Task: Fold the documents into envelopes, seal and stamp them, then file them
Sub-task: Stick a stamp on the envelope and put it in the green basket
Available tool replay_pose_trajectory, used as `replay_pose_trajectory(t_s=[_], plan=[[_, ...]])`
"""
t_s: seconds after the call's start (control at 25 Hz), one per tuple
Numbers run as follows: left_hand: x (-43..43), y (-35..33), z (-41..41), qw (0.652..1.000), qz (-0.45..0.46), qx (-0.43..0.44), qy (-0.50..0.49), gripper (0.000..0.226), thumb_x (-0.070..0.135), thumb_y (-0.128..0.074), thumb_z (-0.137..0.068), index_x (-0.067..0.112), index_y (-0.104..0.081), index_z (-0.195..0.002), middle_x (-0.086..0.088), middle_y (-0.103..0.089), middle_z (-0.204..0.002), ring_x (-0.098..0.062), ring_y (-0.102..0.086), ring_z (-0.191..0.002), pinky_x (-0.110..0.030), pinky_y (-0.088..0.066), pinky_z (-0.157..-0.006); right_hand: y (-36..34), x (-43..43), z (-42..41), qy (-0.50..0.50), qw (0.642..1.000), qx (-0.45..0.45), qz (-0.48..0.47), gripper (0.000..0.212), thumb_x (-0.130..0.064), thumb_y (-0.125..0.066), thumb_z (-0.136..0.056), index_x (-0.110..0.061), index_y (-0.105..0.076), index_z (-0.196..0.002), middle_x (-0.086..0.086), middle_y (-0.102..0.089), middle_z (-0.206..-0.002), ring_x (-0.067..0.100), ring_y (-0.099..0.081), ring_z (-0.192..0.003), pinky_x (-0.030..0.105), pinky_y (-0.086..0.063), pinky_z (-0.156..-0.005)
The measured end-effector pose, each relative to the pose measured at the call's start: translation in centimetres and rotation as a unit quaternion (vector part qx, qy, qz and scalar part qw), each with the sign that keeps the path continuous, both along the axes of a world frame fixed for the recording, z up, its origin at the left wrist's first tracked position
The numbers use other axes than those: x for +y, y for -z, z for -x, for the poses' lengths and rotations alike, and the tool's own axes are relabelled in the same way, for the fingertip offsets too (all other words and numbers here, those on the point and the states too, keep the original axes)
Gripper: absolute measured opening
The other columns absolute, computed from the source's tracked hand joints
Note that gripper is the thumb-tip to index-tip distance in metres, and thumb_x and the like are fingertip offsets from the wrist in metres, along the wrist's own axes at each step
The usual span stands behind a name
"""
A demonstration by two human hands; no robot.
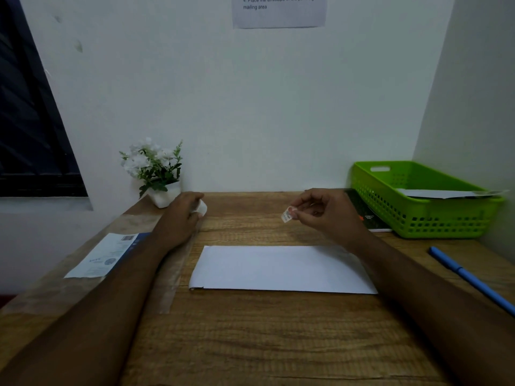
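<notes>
White envelope [281,270] flat at centre of wooden desk [250,344], between both forearms; stamp [287,214] pinched between thumb and forefinger of right hand [320,211], held above desk just beyond envelope's far edge; left hand [181,215] curled round small white object [202,207], identity unclear; green basket [423,221] far right, paper [440,193] inside; blue pen [471,280] beside right forearm.

A person's right hand [320,213] pinches a small stamp [287,215] just beyond the far edge of a white envelope [281,270] lying flat on a wooden desk [264,344]. The left hand [181,218] grips a small white object [202,208]. At right, a green basket [390,210] holds paper, with a blue pen [471,280] nearby.
</notes>
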State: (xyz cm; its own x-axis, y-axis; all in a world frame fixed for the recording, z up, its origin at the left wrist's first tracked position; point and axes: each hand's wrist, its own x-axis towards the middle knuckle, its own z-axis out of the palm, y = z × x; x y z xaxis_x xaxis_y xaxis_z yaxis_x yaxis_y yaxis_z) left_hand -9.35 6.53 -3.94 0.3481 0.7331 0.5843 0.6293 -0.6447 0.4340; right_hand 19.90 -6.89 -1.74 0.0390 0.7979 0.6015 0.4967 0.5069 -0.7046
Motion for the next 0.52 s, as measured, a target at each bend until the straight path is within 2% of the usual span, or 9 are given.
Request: replay_pose_trajectory(t_s=[0.08,0.16,0.24,0.32,0.36,0.44,0.52], plan=[[0.5,0.5,0.0,0.999,0.014,0.029,-0.006,0.047,-0.011,-0.052,-0.084,0.003,-0.050,-0.130,-0.018,-0.044,-0.139,-0.029,-0.037,-0.131,-0.027,-0.026,-0.104,0.1,0.1,0.0,0.001,1.000,-0.014,0.005,0.012,-0.010,-0.079,-0.075,-0.013,-0.073,-0.085,0.002,-0.074,-0.078,0.017,-0.070,-0.069,0.028,-0.058,-0.066],[0.9,0.8,0.1,0.997,0.035,0.074,-0.011,0.052,-0.011,-0.049,-0.086,0.009,-0.046,-0.135,-0.017,-0.030,-0.150,-0.029,-0.023,-0.140,-0.037,-0.020,-0.111,0.3,0.2,0.0,0.003,1.000,-0.021,0.010,0.011,-0.012,-0.079,-0.076,-0.015,-0.073,-0.085,0.002,-0.074,-0.077,0.021,-0.070,-0.068,0.032,-0.057,-0.064],[1.1,0.7,0.1,0.993,0.038,0.106,-0.036,0.058,-0.005,-0.049,-0.088,0.017,-0.039,-0.141,-0.012,-0.017,-0.156,-0.028,-0.010,-0.144,-0.051,-0.014,-0.113,0.4,0.3,0.0,-0.003,1.000,-0.013,0.017,0.010,-0.012,-0.078,-0.078,-0.016,-0.072,-0.086,0.004,-0.073,-0.077,0.025,-0.071,-0.067,0.033,-0.057,-0.062],[0.5,0.1,-0.4,0.990,-0.006,0.119,-0.072,0.061,0.000,-0.051,-0.086,0.019,-0.037,-0.143,-0.007,-0.013,-0.157,-0.026,-0.005,-0.145,-0.059,-0.010,-0.111,0.4,0.3,0.1,-0.011,1.000,0.014,0.025,0.011,-0.009,-0.076,-0.079,-0.014,-0.072,-0.087,0.006,-0.073,-0.077,0.025,-0.072,-0.066,0.030,-0.056,-0.062],[-0.1,-0.3,-1.0,0.990,-0.044,0.114,-0.074,0.058,0.003,-0.054,-0.086,0.018,-0.040,-0.140,-0.007,-0.019,-0.156,-0.025,-0.009,-0.144,-0.060,-0.012,-0.111,0.4,0.2,0.1,-0.014,0.999,0.028,0.027,0.012,-0.007,-0.076,-0.079,-0.014,-0.072,-0.088,0.007,-0.073,-0.077,0.023,-0.072,-0.066,0.028,-0.057,-0.062],[-2.0,-1.3,-2.8,0.992,-0.104,0.071,-0.016,0.044,0.019,-0.060,-0.084,0.017,-0.053,-0.128,-0.007,-0.043,-0.142,-0.025,-0.033,-0.134,-0.054,-0.028,-0.108,0.3,0.0,0.4,-0.016,0.999,0.042,0.026,0.015,-0.004,-0.075,-0.079,-0.015,-0.072,-0.090,0.008,-0.073,-0.078,0.020,-0.072,-0.066,0.026,-0.057,-0.063],[-4.9,-2.3,-5.1,0.996,-0.015,0.006,0.088,0.041,0.043,-0.060,-0.079,0.019,-0.063,-0.113,0.002,-0.063,-0.116,-0.013,-0.056,-0.110,-0.035,-0.044,-0.092,0.3,-0.1,0.7,-0.021,0.999,0.034,0.029,0.016,-0.005,-0.074,-0.080,-0.014,-0.072,-0.093,0.004,-0.074,-0.077,0.017,-0.073,-0.066,0.024,-0.057,-0.065]])
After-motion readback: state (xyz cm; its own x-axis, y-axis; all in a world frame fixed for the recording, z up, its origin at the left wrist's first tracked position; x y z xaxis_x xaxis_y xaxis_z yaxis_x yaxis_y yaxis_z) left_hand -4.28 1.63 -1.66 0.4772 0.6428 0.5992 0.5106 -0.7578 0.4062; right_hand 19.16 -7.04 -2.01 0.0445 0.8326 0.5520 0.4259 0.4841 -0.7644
